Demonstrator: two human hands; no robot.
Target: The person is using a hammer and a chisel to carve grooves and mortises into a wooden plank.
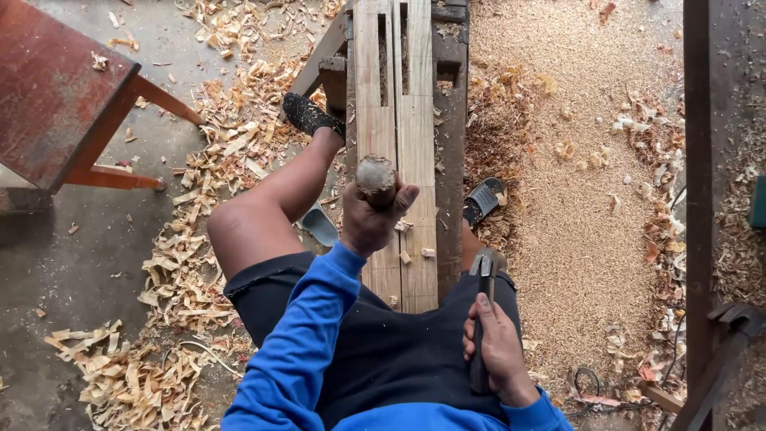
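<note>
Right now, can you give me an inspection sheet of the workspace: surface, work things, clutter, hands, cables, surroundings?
Surface: pale slotted wooden plank lying on a dark wooden bench, which the person straddles.
Work things: round-topped wooden chisel handle upright over the plank; dark metal claw hammer held low by the lap.
Clutter: small wood chips on the plank; curled wood shavings and sawdust across the floor.
Hands: left hand in a closed grip on the chisel handle; right hand in a closed grip on the hammer.
Cables: thin dark cable in the sawdust.
Surroundings: red wooden stool at left; dark wooden post at right.
</note>
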